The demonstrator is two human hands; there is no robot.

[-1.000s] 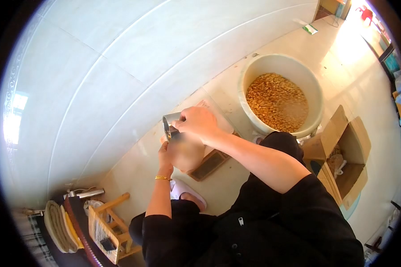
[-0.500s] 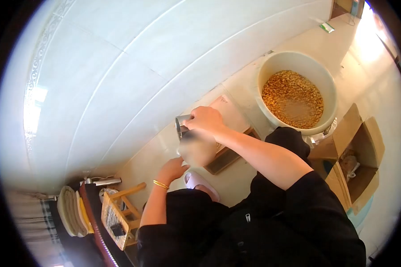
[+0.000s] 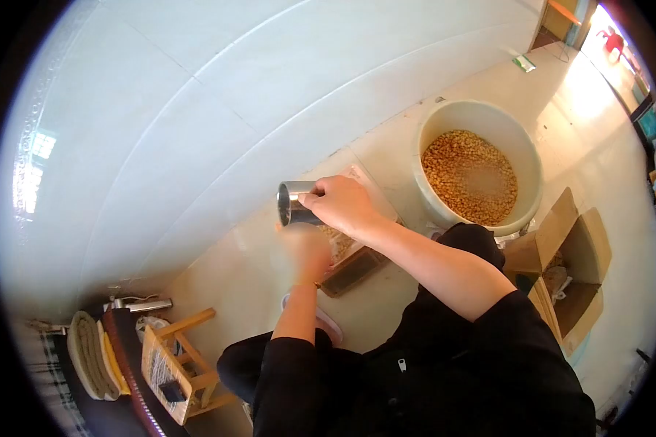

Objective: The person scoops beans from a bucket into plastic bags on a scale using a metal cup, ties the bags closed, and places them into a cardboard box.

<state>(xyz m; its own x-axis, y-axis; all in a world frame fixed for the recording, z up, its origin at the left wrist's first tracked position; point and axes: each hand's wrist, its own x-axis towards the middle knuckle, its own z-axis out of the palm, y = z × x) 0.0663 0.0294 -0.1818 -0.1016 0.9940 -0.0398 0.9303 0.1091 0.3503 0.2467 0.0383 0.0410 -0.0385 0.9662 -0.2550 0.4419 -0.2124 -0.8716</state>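
Head view: I see my right hand (image 3: 342, 204) pinching a metal cup (image 3: 299, 189), tipped sideways, its mouth just beyond the fingertips. I expect it to feel light, stiff and somewhat slippery, best gripped around the wall. My left hand (image 3: 310, 255), blurred, sits just below those fingers; its grip I cannot tell.

Place: likely home | wooden stool (image 3: 162, 366) | stacked cushions (image 3: 92, 357) | tiled wall (image 3: 160, 131)

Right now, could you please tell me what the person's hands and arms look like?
Black sleeves leave both forearms bare. The right hand is ungloved; the left hand is blurred, with a thin gold-coloured bracelet partly visible behind it.
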